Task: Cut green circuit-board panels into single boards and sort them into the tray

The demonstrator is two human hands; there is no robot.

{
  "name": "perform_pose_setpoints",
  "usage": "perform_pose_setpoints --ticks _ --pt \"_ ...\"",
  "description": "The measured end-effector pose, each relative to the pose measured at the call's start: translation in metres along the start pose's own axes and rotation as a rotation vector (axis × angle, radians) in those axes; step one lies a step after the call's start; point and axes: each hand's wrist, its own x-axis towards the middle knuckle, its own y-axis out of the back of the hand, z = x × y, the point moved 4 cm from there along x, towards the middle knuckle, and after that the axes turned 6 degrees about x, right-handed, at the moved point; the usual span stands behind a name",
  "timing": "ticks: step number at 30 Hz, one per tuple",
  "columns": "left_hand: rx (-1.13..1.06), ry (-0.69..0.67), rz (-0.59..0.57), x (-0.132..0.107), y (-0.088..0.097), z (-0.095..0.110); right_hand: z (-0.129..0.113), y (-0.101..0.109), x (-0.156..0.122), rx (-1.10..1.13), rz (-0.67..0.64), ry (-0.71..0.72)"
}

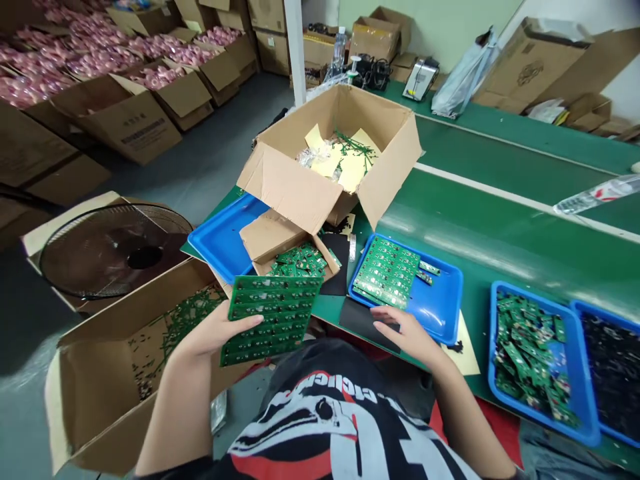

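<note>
My left hand (pixel 233 328) grips a green circuit board panel (pixel 273 317) by its left edge, thumb on top. The panel is held tilted above an open carton of green scraps. My right hand (pixel 400 330) is empty, fingers apart, at the near edge of a blue tray (pixel 443 313). Inside that tray lie a stack of green board panels (pixel 387 270) and a few small separated boards (pixel 427 272). Just beyond the held panel, a small cardboard box (pixel 267 240) contains many small green boards (pixel 300 260).
A large open carton (pixel 295 193) with yellow sheets and green strips stands on the table. Blue trays of small boards (pixel 530 353) and black parts (pixel 617 363) sit at right. On the left are a fan (pixel 120 250) and a floor carton (pixel 85 427).
</note>
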Motion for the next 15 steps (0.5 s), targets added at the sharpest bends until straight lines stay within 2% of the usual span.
perform_pose_setpoints --ticks 2,5,9,12,15 --pt "-0.057 0.047 0.123 -0.021 -0.005 -0.006 0.018 -0.003 -0.018 0.025 -0.007 -0.025" --pt "-0.114 0.091 0.238 -0.053 -0.018 -0.013 0.045 -0.010 -0.040 0.067 -0.042 -0.055" --pt "-0.188 0.162 0.414 -0.096 -0.032 -0.026 0.071 -0.020 -0.054 0.039 -0.118 -0.074" --pt "-0.287 0.224 0.505 -0.125 -0.040 -0.038 0.075 -0.022 -0.058 -0.014 -0.130 -0.063" --pt "-0.363 0.260 0.515 -0.139 -0.044 -0.045 0.068 -0.021 -0.057 -0.074 -0.110 -0.025"
